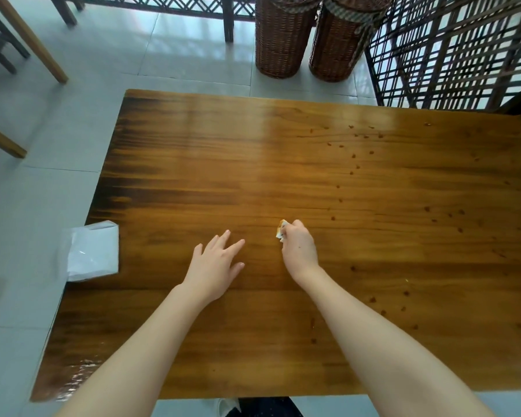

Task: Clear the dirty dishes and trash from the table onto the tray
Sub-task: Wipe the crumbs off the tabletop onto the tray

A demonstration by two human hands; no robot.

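Both forearms (139, 356) reach in from the near edge over the wooden surface (193, 164), and the left hand (215, 266) lies flat on it, fingers straight and spread, bracing by the look of it. Over to the right hand (298, 251): it's curled round a small napkin (281, 232), pinching it low against the wood near the middle. That wad is the trash in play: white, scrunched, stained orange-yellow along its upper edge, only a corner peeking past the fingers. To do this well, I'd say bunch it fully into the fist so nothing drops, and gather the dark specks (355, 155) scattered over the right half into one spot before lifting. No tray in view, so the drop-off is out of sight. A white packet (92, 251) overhangs the left edge.
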